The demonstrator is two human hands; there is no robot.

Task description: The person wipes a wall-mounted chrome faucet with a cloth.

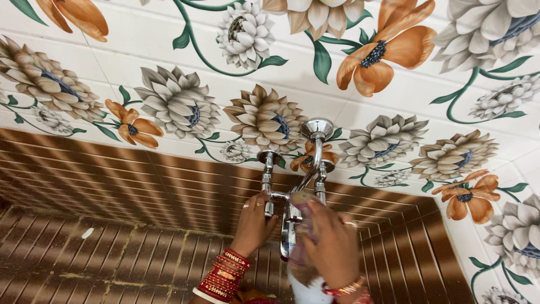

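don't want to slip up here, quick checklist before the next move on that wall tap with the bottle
1. Left hand steadying the chrome tap: ok, fingers rest on its left valve.
2. Right hand gripping the bottle: ok, wrapped round it.
3. Bottle top close to the tap: ok, it sits right by the tap body.
4. Bottle cap off: cannot tell, blurred.
5. Water running: cannot tell.
6. Bangles away from the tap: ok.

The wall tiles (146, 39) above the fingers are white with big orange, grey and brown flowers and green stems. The lower tiles (112, 186) have brown stripes. The tap (315, 146) is shiny silver. The bangles (225, 276) are red and gold.
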